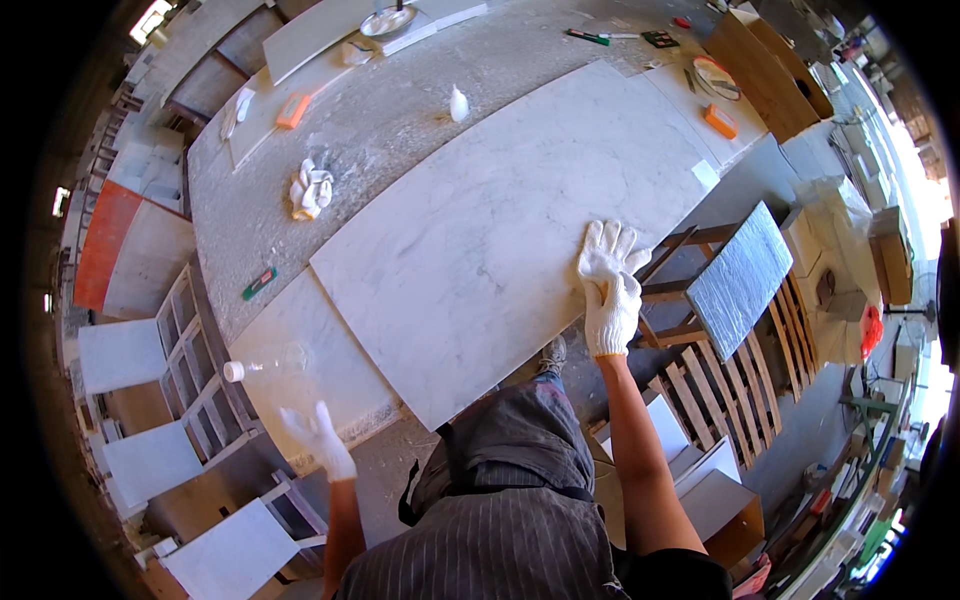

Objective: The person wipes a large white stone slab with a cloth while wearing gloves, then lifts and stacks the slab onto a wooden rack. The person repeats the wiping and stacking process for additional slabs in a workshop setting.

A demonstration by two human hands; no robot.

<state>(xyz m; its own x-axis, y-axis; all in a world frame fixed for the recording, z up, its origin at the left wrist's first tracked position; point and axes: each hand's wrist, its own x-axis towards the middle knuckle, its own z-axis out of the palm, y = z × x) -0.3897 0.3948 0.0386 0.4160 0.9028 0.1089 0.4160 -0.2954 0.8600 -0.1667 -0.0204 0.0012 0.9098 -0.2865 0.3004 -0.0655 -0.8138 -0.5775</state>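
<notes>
Flat on the veined marble slab [500,240] — right hand [608,290], fingers spread; left hand [322,438] loose, empty.

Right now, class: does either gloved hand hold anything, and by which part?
Nothing is gripped. The right hand lies flat on the marble slab at its near edge; the left hand is open, empty.

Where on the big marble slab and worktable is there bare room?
The large white marble slab is bare left of the gloved right hand. Crowded spots: the far table edge with the orange block, and around the crumpled white gloves.
</notes>
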